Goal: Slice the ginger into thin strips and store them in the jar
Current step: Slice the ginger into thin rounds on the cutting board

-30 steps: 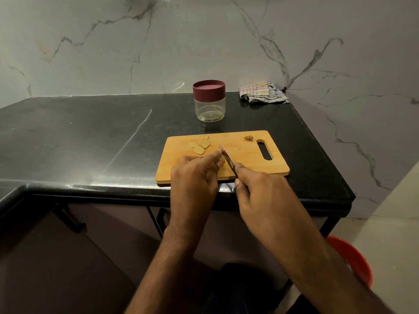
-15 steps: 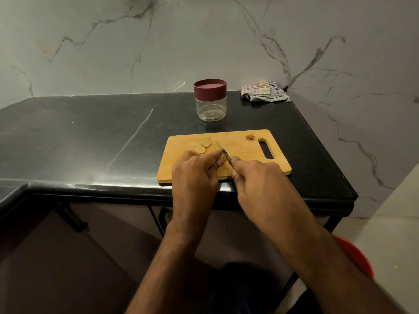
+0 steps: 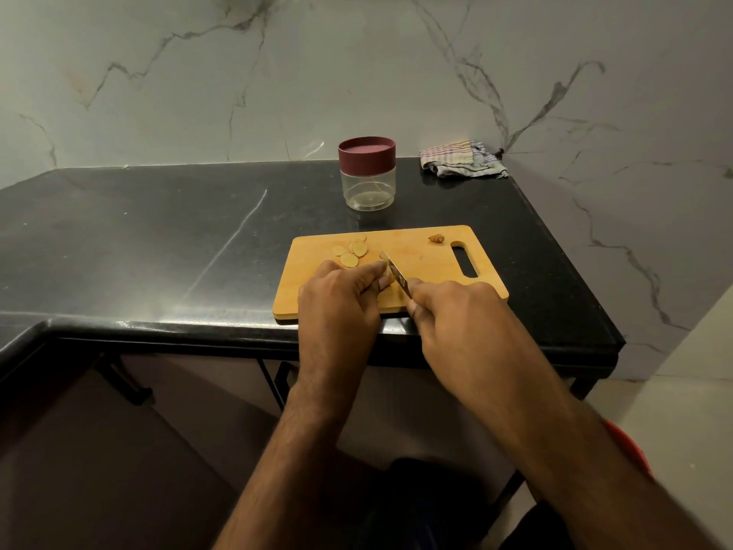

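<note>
Four ginger slices (image 3: 351, 252) on board (image 3: 428, 260); one jar (image 3: 367, 173); one knife (image 3: 398, 277).

A black tabletop (image 3: 158, 240) carries a wooden cutting board (image 3: 432, 267) at its front edge, a lidded jar (image 3: 367, 174) behind it, and a folded cloth (image 3: 460, 158) at the back right corner.

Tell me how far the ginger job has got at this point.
Early. Done: a few round ginger slices lie on the cutting board. In hand: the right hand holds the knife against the ginger piece that the left hand steadies. Left: no strips are visible yet, a small nub lies uncut, and the jar stands lidded and looks empty.
</note>
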